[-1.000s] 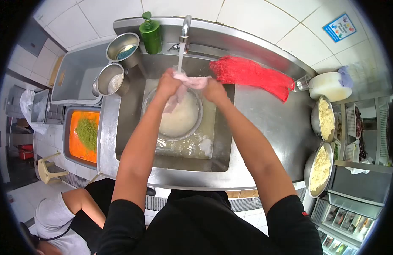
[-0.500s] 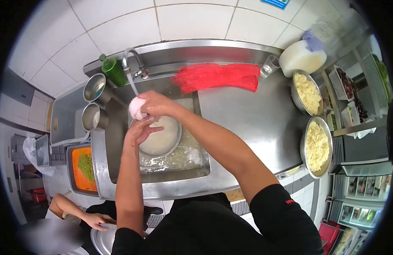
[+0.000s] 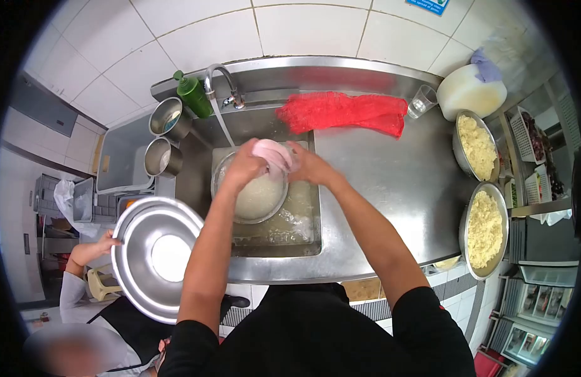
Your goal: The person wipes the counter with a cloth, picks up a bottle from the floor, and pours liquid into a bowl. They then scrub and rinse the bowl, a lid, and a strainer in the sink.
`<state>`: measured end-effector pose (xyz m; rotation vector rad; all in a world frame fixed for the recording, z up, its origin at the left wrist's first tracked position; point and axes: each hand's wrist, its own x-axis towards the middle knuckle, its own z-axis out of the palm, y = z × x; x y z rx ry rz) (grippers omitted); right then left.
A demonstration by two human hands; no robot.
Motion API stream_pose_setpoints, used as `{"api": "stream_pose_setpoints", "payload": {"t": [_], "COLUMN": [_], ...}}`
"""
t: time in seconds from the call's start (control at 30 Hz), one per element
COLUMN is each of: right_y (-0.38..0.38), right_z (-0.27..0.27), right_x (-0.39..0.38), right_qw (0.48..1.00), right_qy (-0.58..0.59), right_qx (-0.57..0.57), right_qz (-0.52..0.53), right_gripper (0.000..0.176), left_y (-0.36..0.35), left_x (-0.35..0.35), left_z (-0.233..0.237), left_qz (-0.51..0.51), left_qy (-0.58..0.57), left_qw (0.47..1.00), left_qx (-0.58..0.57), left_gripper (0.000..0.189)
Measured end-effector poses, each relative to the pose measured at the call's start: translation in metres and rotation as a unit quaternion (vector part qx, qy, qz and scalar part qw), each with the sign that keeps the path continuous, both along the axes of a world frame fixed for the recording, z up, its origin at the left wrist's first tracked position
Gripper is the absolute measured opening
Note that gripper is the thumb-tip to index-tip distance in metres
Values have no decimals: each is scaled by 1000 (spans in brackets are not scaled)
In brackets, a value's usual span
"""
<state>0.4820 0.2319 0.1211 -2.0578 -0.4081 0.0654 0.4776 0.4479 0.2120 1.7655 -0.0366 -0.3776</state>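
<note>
A bunched pink cloth (image 3: 273, 152) is stretched between my two hands, above a round metal bowl (image 3: 283, 202) in the sink. Its left side is gripped by my left hand (image 3: 245, 168), fingers curled. My right hand (image 3: 310, 166) closes on the cloth's right side; motion smears those fingertips. Cloudy whitish liquid fills the bowl. From the tap (image 3: 220, 78) a stream of water runs down to the bowl's far rim, just behind my left hand. Wet white residue shows on the sink floor (image 3: 290, 235) around the bowl.
A red mesh cloth (image 3: 344, 113) and a glass (image 3: 422, 102) lie along the counter's back. Two bowls of pale yellow food (image 3: 477, 147) (image 3: 485, 229) stand right. Left are a green bottle (image 3: 193, 95) and steel pots (image 3: 163, 157). A co-worker holds a large steel bowl (image 3: 132, 251).
My hands have moved apart, now on opposite sides of the pink cloth, which has shifted right and opened out. The co-worker has raised the large steel bowl beside the sink.
</note>
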Motion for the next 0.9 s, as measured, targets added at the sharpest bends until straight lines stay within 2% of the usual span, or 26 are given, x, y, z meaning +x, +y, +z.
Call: {"api": "stream_pose_setpoints", "payload": {"t": [0.03, 0.07, 0.1, 0.13, 0.17, 0.23, 0.27, 0.3, 0.33, 0.37, 0.43, 0.47, 0.5, 0.57, 0.6, 0.63, 0.7, 0.73, 0.8, 0.83, 0.87, 0.9], "right_y": [3, 11, 17, 20, 19, 16, 14, 11, 9, 9, 6, -2, -7, -17, -26, -25, -23, -22, -17, -16, -14, -9], "right_z": [-3, 9, 15, -21, -35, -46, -30, 4, 32, 48, 70, 75, 79, 88, 81, 72, 60, 53, 47, 43, 33, 43], "right_x": [-10, -21, -25, -13, -7, 1, 1, -2, -7, -8, -8, -7, -9, -10, -4, -1, 4, 5, 2, 9, 22, 22], "right_qw": [1000, 997, 989, 987, 987, 967, 967, 943, 912, 912, 870, 852, 853, 790, 824, 823, 771, 771, 673, 672, 667, 660], "right_qy": [1, 74, 146, 158, 159, 186, 186, 218, 251, 251, 325, 335, 334, 311, 263, 264, 392, 391, 505, 505, 510, 514], "right_qx": [2, 19, 36, -37, -35, 175, 175, 251, 325, 325, 368, 396, 393, 514, 487, 487, 498, 500, 490, 492, 465, 437], "right_qz": [-1, 6, 13, 17, 15, 2, 2, 3, 5, 6, 42, 75, 80, 122, 118, 124, 55, 56, 227, 228, 280, 330], "right_gripper": [62, 59, 57, 54, 54, 39, 39, 37, 35, 35, 36, 41, 41, 42, 50, 50, 62, 62, 72, 72, 72, 73], "left_y": [-11, -24, -27, -30, -32, -32, -31, -30, -28, -32, -45, -43, -45, -46, -47, -47, -49, -50, -50, -45, -41, -35], "left_x": [-6, -12, -12, -11, -11, -23, -30, -33, -33, -35, -40, -37, -33, -25, -25, -24, -19, -18, -14, -12, -13, -14], "left_z": [1, 1, -2, -6, -8, -11, -19, -29, -40, -32, -8, -7, -5, 0, 10, 13, 18, 20, 26, 30, 50, 62], "left_qz": [-43, -43, -45, -63, -81, -48, -29, -10, -62, -61, 22, 10, 14, 13, 26, 30, 37, 35, 49, 49, -64, -175], "left_qy": [-51, -52, -51, -32, -14, -37, -31, -25, 53, 53, 182, 178, 175, 45, 43, 39, -36, -37, -101, -100, -232, -345], "left_qw": [993, 990, 990, 989, 987, 991, 997, 1000, 996, 996, 976, 969, 970, 964, 951, 952, 947, 948, 991, 991, 960, 857], "left_qx": [101, 121, 122, 130, 138, 117, 60, 2, -33, -33, -114, -169, -171, -262, -304, -303, -316, -314, -72, -70, 141, 340], "left_gripper": [49, 58, 58, 63, 69, 72, 68, 65, 61, 61, 55, 56, 56, 54, 54, 54, 57, 57, 65, 65, 68, 70]}}
